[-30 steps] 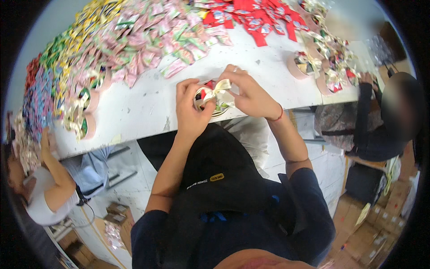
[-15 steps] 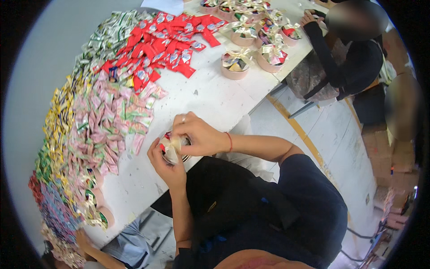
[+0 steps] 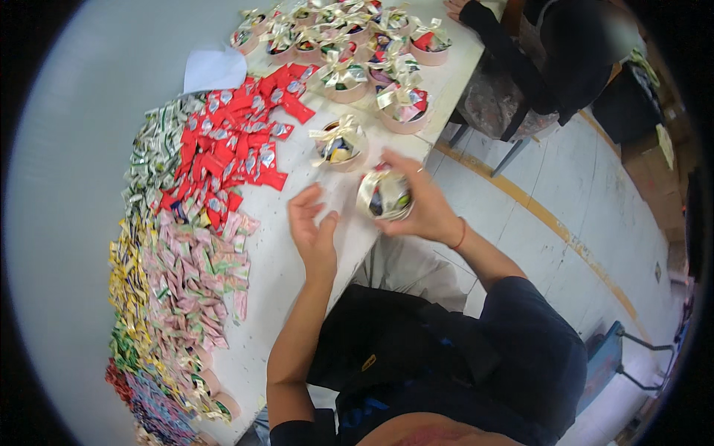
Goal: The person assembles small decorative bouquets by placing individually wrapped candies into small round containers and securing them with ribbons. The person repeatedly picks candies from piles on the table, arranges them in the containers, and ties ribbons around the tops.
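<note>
My right hand (image 3: 430, 202) grips a round gift box (image 3: 384, 196) by its side, above the table's near edge. The box is tied with a cream ribbon, and colourful small wrapped packets show inside it. My left hand (image 3: 314, 229) is raised over the table to the left of that box, fingers apart, with nothing in it. Just beyond my hands stands another round pink box (image 3: 343, 152) with a cream bow. A larger group of ribboned boxes (image 3: 404, 119) is farther back on the white table (image 3: 279, 245).
Along the left lie heaps of red packets (image 3: 223, 149), pink packets (image 3: 190, 275), green-white packets (image 3: 152, 152) and yellow packets (image 3: 128, 271). A white sheet (image 3: 214, 70) rests behind them. More boxes (image 3: 225, 406) stand near left. A co-worker in dark sleeves (image 3: 513, 63) sits at far right.
My right hand has carried the box right and away from me. My left hand has let go of it and opened. The view has shifted, showing more of the far boxes.
</note>
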The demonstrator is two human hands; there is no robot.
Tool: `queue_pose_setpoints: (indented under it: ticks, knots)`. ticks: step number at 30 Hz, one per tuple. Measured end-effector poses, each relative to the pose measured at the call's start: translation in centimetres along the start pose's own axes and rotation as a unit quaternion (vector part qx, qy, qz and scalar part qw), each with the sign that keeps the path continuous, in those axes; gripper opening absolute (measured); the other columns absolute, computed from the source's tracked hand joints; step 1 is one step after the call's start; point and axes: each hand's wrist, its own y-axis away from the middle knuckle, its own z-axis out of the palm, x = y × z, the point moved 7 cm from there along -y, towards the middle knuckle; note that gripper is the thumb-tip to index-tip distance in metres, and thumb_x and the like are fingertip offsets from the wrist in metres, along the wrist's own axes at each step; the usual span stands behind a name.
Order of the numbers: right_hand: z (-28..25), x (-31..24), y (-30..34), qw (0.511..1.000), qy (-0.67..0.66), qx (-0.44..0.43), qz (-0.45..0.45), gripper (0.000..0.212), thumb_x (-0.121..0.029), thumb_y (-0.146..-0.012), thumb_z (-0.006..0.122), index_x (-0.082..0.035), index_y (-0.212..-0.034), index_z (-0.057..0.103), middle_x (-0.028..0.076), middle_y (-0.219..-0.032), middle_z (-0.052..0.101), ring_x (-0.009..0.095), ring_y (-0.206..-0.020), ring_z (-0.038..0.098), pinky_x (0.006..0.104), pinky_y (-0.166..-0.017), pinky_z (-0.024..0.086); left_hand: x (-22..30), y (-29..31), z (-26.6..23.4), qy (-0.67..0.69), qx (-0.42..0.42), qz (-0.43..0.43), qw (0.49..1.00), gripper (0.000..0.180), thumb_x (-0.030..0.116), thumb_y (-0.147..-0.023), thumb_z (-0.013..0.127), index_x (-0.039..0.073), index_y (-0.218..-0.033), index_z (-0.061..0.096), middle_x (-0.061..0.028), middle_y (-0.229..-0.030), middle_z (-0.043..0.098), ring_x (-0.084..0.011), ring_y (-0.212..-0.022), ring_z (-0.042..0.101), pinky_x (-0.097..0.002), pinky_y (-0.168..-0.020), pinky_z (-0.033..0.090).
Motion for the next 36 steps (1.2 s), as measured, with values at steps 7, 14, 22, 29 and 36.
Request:
queue_pose_setpoints:
  ticks: [7, 14, 22, 29, 36]
  knots:
    - [-5.9, 2.2, -2.5, 0.988, 0.110, 0.101, 0.026, 0.117, -0.024, -0.059, 0.089, -0.013, -0.153, 0.021, 0.025, -0.154, 0.020, 0.046, -0.138, 0.030, 0.0451, -0.110, 0.036, -1.8, -7.7, 4.3, -0.120, -0.065, 0.082, 0.987, 0.108, 0.009, -0.070, 0.081, -0.001, -0.151, 0.010, -0.0163, -0.140, 0.039, -0.0285, -0.132, 0.039, -0.0426, -0.110, 0.033]
    - [-6.2, 5.0, -5.9, 0.995, -0.007, 0.032, 0.090, 0.122, -0.031, -0.060, 0.089, -0.003, -0.153, 0.015, 0.029, -0.134, 0.050, 0.042, -0.124, 0.050, 0.0400, -0.104, 0.041, -3.1, -14.0, 7.1, -0.142, -0.173, -0.013, 0.975, 0.098, 0.006, -0.071, 0.079, 0.000, -0.148, 0.020, -0.0145, -0.136, 0.047, -0.0210, -0.118, 0.053, -0.0313, -0.098, 0.046]
    - [-7.3, 8.5, -8.7, 0.991, 0.113, 0.070, 0.008, 0.120, -0.032, -0.057, 0.090, -0.011, -0.153, 0.021, 0.030, -0.149, 0.031, 0.043, -0.135, 0.037, 0.0407, -0.110, 0.035, -2.3, -17.3, 9.1, -0.150, -0.187, 0.002, 0.971, 0.110, 0.016, -0.066, 0.084, -0.007, -0.149, 0.015, -0.0151, -0.138, 0.042, -0.0212, -0.121, 0.050, -0.0302, -0.101, 0.042]
    - [-7.7, 11.4, -12.8, 1.000, 0.013, 0.016, -0.007, 0.122, -0.038, -0.058, 0.090, -0.001, -0.152, 0.020, 0.027, -0.128, 0.054, 0.041, -0.115, 0.053, 0.0419, -0.101, 0.040, -4.7, -20.9, 11.2, -0.157, -0.180, -0.016, 0.971, 0.082, 0.014, -0.069, 0.082, -0.002, -0.137, 0.040, -0.0116, -0.130, 0.053, -0.0191, -0.112, 0.056, -0.0313, -0.096, 0.045]
    - [-7.0, 15.0, -17.6, 0.999, 0.030, -0.026, -0.001, 0.114, -0.032, -0.066, 0.087, 0.000, -0.152, 0.019, 0.023, -0.138, 0.049, 0.032, -0.126, 0.049, 0.0382, -0.106, 0.036, -6.3, -26.4, 11.1, -0.173, -0.098, 0.068, 0.978, 0.067, 0.018, -0.071, 0.083, -0.001, -0.127, 0.053, -0.0103, -0.116, 0.062, -0.0174, -0.101, 0.061, -0.0310, -0.085, 0.050]
